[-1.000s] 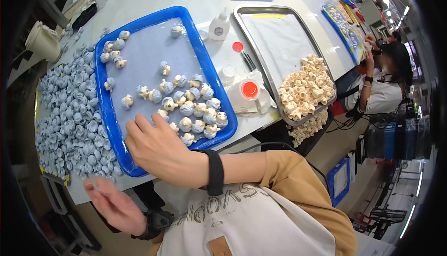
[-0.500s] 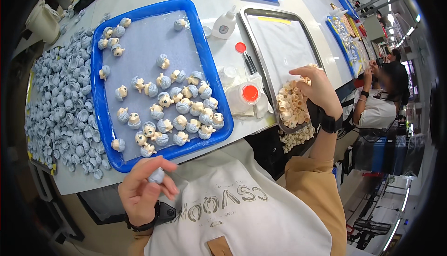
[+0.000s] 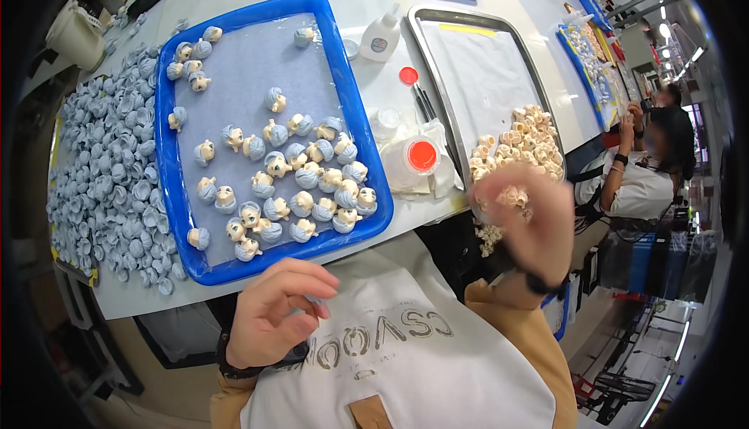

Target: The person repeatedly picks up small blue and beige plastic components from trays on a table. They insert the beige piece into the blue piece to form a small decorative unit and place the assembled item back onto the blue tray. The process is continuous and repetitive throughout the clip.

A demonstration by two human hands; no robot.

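My left hand is held in front of my apron, just off the blue tray's near edge. Its fingers curl round a small blue-grey doll hair piece, and only a sliver of it shows between them. My right hand is over the near end of a metal tray, smeared by motion. Cream hollow doll head parts are heaped there, and some show around its fingers; I cannot tell whether one is held. In the blue tray lie several small doll heads with blue-grey hair.
Loose blue-grey hair pieces form a large pile at the left. Between the trays stand a white squeeze bottle, a jar with a red top and a dark brush or pen. A co-worker sits at the right.
My right hand has come back toward me from above the heaped head parts, uncovering more of them. My left hand has moved right and turned, hiding most of the hair piece.
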